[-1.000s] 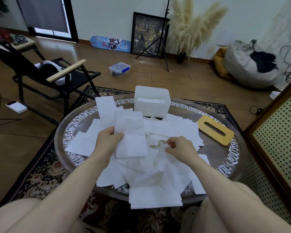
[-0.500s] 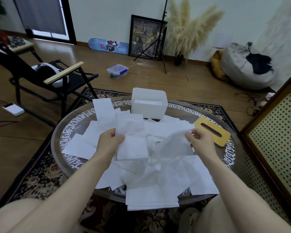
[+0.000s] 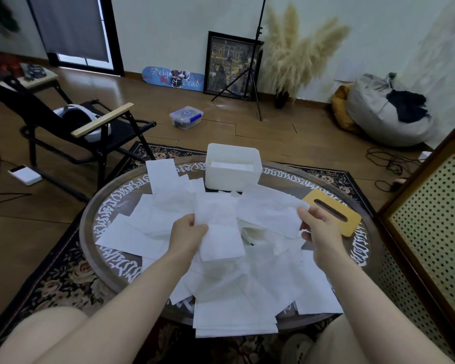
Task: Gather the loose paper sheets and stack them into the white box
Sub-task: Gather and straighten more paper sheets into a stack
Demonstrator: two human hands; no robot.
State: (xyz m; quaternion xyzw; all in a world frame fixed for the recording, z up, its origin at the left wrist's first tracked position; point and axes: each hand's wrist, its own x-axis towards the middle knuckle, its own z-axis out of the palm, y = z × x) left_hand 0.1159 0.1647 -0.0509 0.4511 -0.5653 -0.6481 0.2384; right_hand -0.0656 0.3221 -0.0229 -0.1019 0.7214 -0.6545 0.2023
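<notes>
Holding a small stack of sheets (image 3: 218, 229) pinched in the left hand (image 3: 188, 236), the person lifts another sheet (image 3: 271, 214) with the right hand (image 3: 317, 232), fingers grasping its edge, probably to add it. Loose sheets (image 3: 237, 292) cover the counter (image 3: 90, 232); the white box (image 3: 233, 166) waits behind.

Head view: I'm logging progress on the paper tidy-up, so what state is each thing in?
White box: upright, open-topped, some sheets inside.
Loose sheets: scattered over the round table.
Left hand: grips a small stack of sheets.
Right hand: pinches a single sheet, lifted.
Wooden lid: off the box, lying flat.
</notes>
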